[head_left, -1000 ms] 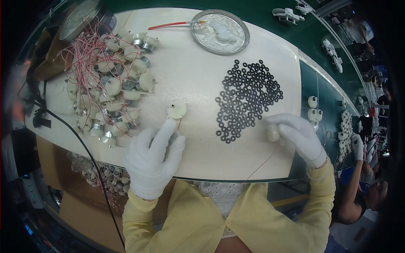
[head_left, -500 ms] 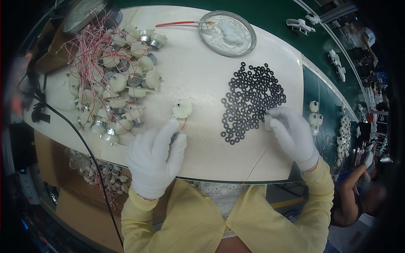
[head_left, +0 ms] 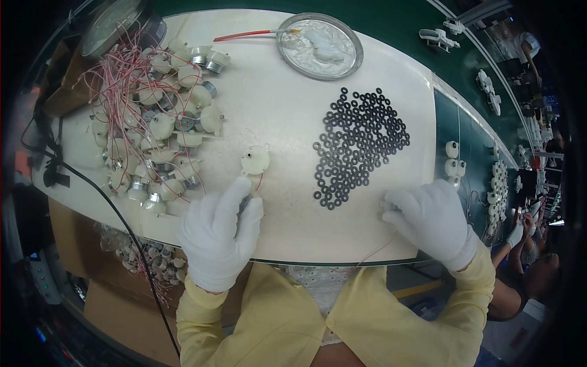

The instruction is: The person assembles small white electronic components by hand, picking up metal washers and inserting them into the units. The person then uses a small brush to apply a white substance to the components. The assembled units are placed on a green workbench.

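Note:
My left hand (head_left: 217, 238), in a white glove, has its thumb and fingers closed around a small grey motor (head_left: 244, 204), mostly hidden. Just beyond its fingertips is a round cream housing (head_left: 255, 160) with a small black dot and a red wire; I cannot tell whether it joins the motor. My right hand (head_left: 431, 220), also gloved, pinches a small whitish part (head_left: 387, 207) above the table's right side. A thin red wire (head_left: 374, 252) runs near it to the table's front edge. Many black rings (head_left: 361, 140) lie spread just beyond my right hand.
Cream-and-metal motors with tangled red wires (head_left: 153, 122) are heaped at the left. A round metal dish of white paste (head_left: 321, 67) stands at the back, a red-handled brush (head_left: 244, 35) on its rim. White parts (head_left: 452, 162) lie beyond the right edge. A co-worker (head_left: 520, 275) is at far right.
My right hand has drawn back from the edge of the black rings toward me, still pinching the whitish part. My left hand keeps its grip. The whole view has shifted slightly.

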Demonstrator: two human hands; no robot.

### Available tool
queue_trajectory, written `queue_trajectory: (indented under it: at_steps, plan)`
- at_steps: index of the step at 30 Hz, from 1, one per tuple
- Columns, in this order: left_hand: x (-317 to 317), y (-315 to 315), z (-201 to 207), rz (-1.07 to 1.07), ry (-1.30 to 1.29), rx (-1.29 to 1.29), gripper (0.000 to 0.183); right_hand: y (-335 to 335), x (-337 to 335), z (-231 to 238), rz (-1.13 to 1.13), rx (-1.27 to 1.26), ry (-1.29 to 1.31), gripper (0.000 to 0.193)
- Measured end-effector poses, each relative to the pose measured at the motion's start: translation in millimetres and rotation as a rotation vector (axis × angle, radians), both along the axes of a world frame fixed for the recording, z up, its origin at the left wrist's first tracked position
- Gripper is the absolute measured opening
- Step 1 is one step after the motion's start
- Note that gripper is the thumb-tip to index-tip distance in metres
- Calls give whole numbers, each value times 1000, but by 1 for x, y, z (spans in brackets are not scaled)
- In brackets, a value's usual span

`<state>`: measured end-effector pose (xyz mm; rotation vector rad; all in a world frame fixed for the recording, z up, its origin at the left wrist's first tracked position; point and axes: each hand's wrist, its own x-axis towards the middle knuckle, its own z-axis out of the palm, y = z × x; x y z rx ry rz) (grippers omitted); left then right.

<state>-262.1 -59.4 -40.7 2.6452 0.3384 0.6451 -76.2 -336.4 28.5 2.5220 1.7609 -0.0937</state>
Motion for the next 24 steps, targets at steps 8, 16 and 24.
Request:
queue_trajectory:
  at_steps: [8, 16, 24]
  plan:
    - [1, -1, -2, -20, -38, 2, 29, -37, 18, -33, -358, 207, 153, 23]
    - [0, -1, -1, -10, -3, 11, 30, -75, 9, -17, -435, 211, -105, 36]
    - [4, -2, -7, -23, -63, 5, 29, -32, -6, -13, -351, 267, -172, 39]
